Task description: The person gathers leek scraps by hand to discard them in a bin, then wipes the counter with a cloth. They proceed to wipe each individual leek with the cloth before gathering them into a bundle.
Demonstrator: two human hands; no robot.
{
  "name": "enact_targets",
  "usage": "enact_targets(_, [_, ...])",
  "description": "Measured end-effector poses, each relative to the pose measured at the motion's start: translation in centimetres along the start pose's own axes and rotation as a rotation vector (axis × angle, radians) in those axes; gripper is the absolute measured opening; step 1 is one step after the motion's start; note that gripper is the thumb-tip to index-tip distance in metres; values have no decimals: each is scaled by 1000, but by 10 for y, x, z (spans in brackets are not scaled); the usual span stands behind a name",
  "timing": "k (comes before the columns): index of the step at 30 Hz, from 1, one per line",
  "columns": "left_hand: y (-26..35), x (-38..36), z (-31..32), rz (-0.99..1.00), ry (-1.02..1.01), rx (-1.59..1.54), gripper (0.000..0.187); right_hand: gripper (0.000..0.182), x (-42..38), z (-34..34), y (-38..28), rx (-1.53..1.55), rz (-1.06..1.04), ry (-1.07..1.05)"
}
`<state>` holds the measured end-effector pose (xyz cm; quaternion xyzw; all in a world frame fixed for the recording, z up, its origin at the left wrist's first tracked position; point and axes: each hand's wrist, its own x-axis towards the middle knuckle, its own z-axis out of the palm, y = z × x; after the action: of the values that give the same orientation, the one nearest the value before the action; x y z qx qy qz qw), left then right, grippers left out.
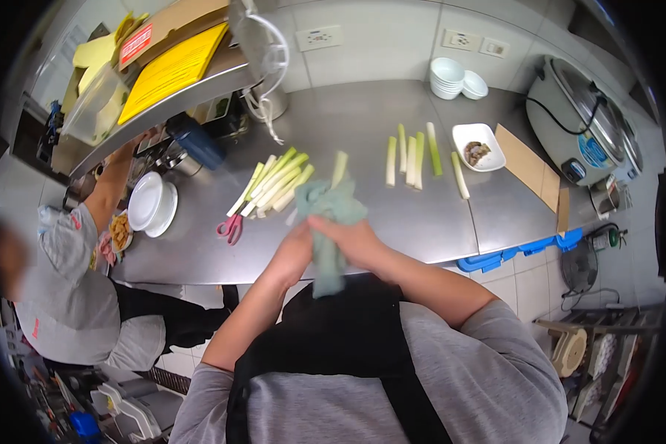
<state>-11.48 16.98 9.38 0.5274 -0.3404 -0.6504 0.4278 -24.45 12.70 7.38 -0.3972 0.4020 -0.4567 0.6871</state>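
Note:
A green cloth (331, 203) is bunched between my two hands above the front of the steel counter, one end hanging down. My left hand (297, 248) grips it from the left side and my right hand (354, 240) from the right, thumbs close together. A leek stalk (340, 169) shows just beyond the cloth, partly covered by it. To the left lies a pile of cut leek stalks (274, 181), with red-handled scissors (230, 229) at its near edge. Several separate stalks (419, 159) lie to the right of the cloth.
A white bowl (479, 148) with dark pieces, cardboard (529, 169) and a large cooker (581, 122) are at the right. Small bowls (447, 78) stand by the wall. A co-worker (74, 288) stands at left near white plates (152, 203), below a shelf (163, 92).

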Motion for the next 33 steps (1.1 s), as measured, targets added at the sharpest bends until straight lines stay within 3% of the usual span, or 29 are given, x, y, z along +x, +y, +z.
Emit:
enact_targets(1, [-8,2,8,-43,2,-62,26,50,-2,1,0,-128,-190,-18])
enact_targets(2, [-11,1,6,-51,-12,-51,26,50,3,-5,-7,-121,-194,1])
enact_targets(4, [-11,-3,-9,-184,-227,-26,22,51,36,-25,-36,252,62,158])
enact_targets(6, [-8,-6,-11,-186,-288,-49,19,49,66,-69,-55,588,152,67])
enact_targets(7, [-6,-6,-11,-202,-341,-228,20,49,60,-83,-61,597,143,68])
enact_targets(9, [1,-2,-8,-269,-395,-578,22,50,47,-99,-73,890,135,-274])
enact_targets(10, [4,4,-6,-262,-396,-579,22,50,42,-98,-67,886,134,-279])
enact_targets(12, [5,18,-1,-341,-583,-738,24,52,21,-85,-41,919,267,-405])
enact_targets(14, [-2,26,14,-420,-628,-769,26,46,0,-46,-22,407,60,-201])
enact_targets(16, [0,20,41,-404,-241,-448,27,38,1,-46,-25,291,38,-144])
enact_targets(17, [-6,25,28,-291,-285,-133,33,29,3,-49,-30,169,11,-93])
enact_targets(18, [-6,29,14,-294,-289,-120,33,29,6,-57,-37,178,4,-87])
enact_targets(20, [10,34,-3,412,-123,1095,42,34,10,-76,-50,-42,-71,-113])
enact_targets(21, [22,37,-12,406,-44,854,42,34,8,-80,-52,-36,-69,-108])
enact_targets(22, [39,37,-9,389,40,609,41,34,4,-82,-53,-244,-170,-140])
enact_targets(23, [55,33,20,415,97,533,40,35,1,-83,-52,-452,-269,-177])
enact_targets(24, [64,33,52,445,155,457,39,35,-2,-81,-49,-451,-262,-183])
enact_targets(25, [60,42,64,441,161,455,39,35,-6,-74,-44,-427,-395,-193])
enact_targets(27, [53,59,82,296,-263,302,35,34,-11,-68,-33,-343,-544,-160])
enact_targets(28, [55,67,87,291,-265,302,35,34,-11,-77,-31,-342,-540,-157])
enact_targets(30, [63,85,94,227,-109,-146,36,34,-15,-103,-27,-421,-295,-269])
enact_targets(32, [85,118,89,291,33,-260,39,33,-24,-135,-17,-462,-223,-252])
enact_targets(33, [94,137,82,260,-31,-232,42,31,-31,-150,-14,-505,-157,-243])
